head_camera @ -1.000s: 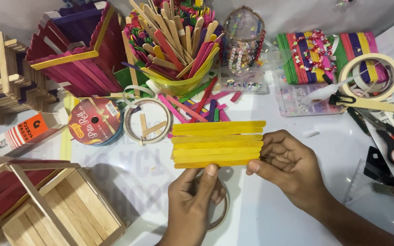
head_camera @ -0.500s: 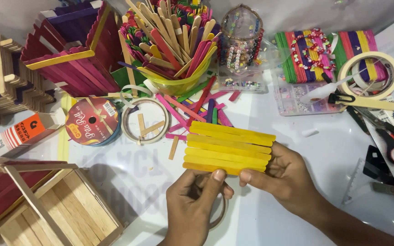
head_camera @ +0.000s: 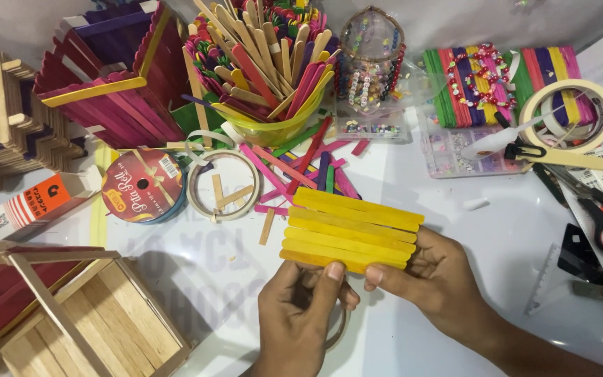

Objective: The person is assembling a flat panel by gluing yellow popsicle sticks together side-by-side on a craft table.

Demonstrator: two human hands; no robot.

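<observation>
A flat panel of several yellow craft sticks (head_camera: 354,227), joined side by side, is held low over the white table, tilted down to the right. My left hand (head_camera: 300,313) grips its near left edge with the thumb on top. My right hand (head_camera: 435,277) holds the near right edge, fingers curled under the panel. A tape ring (head_camera: 340,328) lies partly hidden under my left hand.
A yellow-green bowl of coloured sticks (head_camera: 268,66) stands behind, with loose sticks (head_camera: 301,164) below it. A ribbon spool (head_camera: 142,186), a wooden hoop (head_camera: 220,186), stick-built boxes (head_camera: 109,91) and a wooden house (head_camera: 64,307) sit left. Scissors (head_camera: 598,209), masking tape (head_camera: 568,115) and bead trays (head_camera: 455,150) lie right.
The yellow panel has shifted right and tilted clockwise, its right end dropping. Both hands have moved with it and kept hold of it.
</observation>
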